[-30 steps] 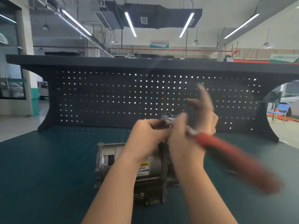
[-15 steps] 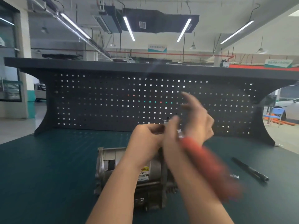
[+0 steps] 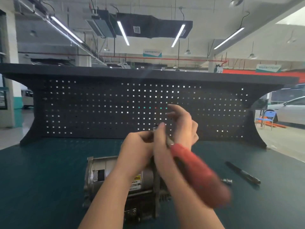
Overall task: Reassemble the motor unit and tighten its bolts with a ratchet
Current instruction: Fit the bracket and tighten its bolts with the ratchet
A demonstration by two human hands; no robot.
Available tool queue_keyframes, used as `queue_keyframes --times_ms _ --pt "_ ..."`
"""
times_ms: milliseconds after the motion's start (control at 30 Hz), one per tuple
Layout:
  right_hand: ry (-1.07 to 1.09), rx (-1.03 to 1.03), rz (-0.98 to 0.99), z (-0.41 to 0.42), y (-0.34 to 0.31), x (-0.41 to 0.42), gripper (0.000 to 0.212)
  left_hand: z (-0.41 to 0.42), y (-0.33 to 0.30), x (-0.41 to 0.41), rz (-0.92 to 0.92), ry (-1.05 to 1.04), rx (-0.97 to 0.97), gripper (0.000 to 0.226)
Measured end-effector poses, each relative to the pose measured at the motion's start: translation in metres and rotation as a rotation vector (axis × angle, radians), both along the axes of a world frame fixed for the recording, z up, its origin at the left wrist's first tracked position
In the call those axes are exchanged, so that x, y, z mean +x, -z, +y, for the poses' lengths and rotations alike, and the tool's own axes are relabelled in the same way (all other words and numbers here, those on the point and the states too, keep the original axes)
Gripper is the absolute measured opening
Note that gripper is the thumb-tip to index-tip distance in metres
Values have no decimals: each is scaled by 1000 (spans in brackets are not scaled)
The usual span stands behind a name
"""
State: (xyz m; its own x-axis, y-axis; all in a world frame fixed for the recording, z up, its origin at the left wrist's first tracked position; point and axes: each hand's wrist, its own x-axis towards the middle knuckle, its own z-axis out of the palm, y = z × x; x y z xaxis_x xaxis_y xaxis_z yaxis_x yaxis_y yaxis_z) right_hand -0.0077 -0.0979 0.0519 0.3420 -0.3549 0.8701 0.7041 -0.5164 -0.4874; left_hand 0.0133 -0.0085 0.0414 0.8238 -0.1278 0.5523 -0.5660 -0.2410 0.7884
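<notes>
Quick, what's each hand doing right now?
Left hand: fingers curled, pinching the ratchet's head end.
Right hand: holds the ratchet, upper fingers spread.

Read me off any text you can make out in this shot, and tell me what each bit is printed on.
"NING": end of a word on the yellow label on the motor unit; its start is behind the left hand.
"rface": white strip below it, partly hidden; finer lines too small to read.
Hanging teal-and-white sign: too blurred.
Green sign on the far right wall: too blurred.

Hands (image 3: 158, 142) hide the blurred ratchet's (image 3: 198, 174) head.
</notes>
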Motion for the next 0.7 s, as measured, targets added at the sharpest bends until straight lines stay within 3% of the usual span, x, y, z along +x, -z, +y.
queue_keyframes --times_ms 67,133,167,233,300,333,400,533,567,600,700 --pt "235 -344 -153 8 7 -1 34 1 1 9 50 -124 72 25" --pt "267 -372 -173 0 6 1 38 0 0 9 88 -106 47 26" --pt "240 -274 -139 -8 7 2 38 0 0 8 71 -66 44 24" --pt "73 112 0 -23 7 4 33 -1 -2 -1 58 45 8 16" --pt "-258 546 183 -28 5 7 24 -2 -1 -3 32 69 -9 11" --pt "-355 649 269 -26 5 8 22 -2 -1 -3 23 63 -11 11" --pt "-252 529 208 -17 6 8 28 -2 0 0 32 55 -29 11" --pt "235 -201 -143 16 14 3 49 0 1 7 64 -110 66 26" --pt "279 -261 -168 18 14 4 46 1 1 9 56 -132 96 27" --pt "266 -216 -146 15 11 7 43 1 0 7 37 -142 100 29" --pt "16 213 88 -9 7 10 37 -2 -2 -4 49 5 28 24"
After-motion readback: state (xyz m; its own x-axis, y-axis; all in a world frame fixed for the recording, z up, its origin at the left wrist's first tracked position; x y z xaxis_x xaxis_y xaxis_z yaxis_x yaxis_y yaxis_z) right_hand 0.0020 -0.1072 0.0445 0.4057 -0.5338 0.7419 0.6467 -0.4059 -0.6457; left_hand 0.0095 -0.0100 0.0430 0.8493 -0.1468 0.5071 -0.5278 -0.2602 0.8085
